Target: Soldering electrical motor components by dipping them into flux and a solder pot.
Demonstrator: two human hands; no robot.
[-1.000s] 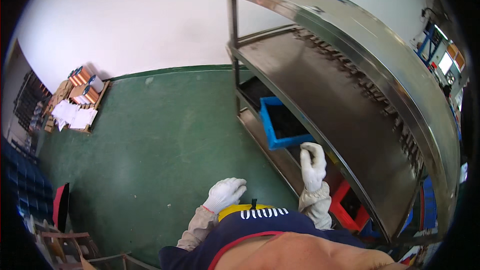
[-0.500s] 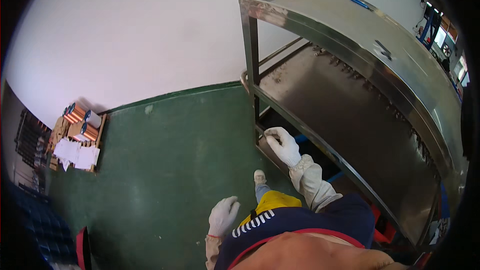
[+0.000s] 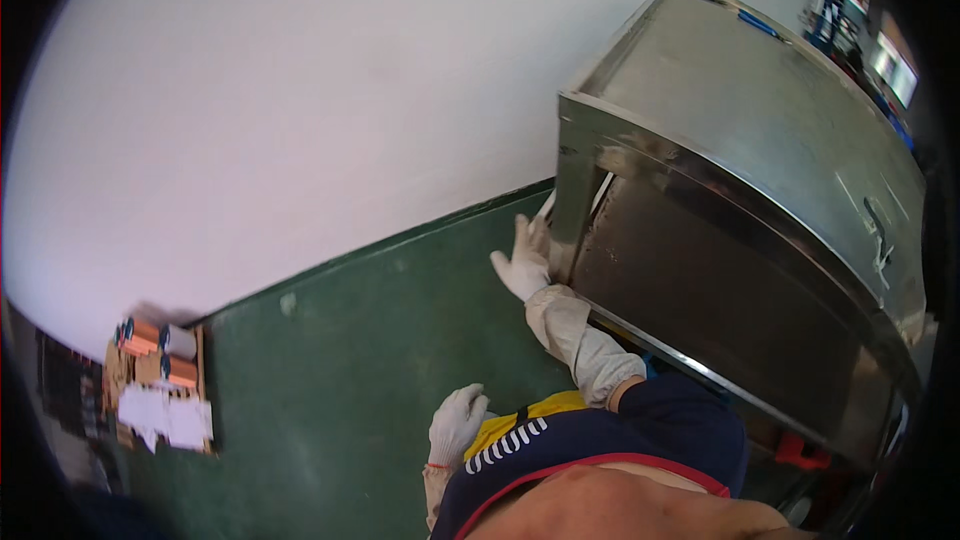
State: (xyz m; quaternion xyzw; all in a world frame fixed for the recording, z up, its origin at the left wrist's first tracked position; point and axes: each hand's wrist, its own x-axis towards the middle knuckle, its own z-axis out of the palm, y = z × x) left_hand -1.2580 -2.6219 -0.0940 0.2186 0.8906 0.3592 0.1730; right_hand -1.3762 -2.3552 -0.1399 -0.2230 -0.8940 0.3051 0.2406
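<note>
Head view shows the right hand point(image 3: 522, 262), in a white glove, laid against the front corner leg point(image 3: 572, 220) of a steel shelf rack point(image 3: 760, 130). Its fingers are stretched out and point up along the leg; whether they curl round the post cannot be told, since the post hides the fingertips. The leg stands upright, its long axis running from the green floor point(image 3: 330, 370) to the rack's top corner, and the rack's long side stretches away to the right of the hand. Below the top, a lower shelf point(image 3: 720, 310) shows dull and scuffed; what lies under it is dark and cut off, save for a small red thing point(image 3: 797, 452) near the lower right.

Down and left of that grip, the left hand point(image 3: 457, 424), also in a white glove, hangs loose and half open, holding nothing, over the floor beside a yellow and navy garment point(image 3: 560, 430).

Far to the left, by the white wall point(image 3: 300, 90), a low stack of cardboard boxes point(image 3: 160, 380) carries orange packets and white paper sheets, too small to make out further.
</note>
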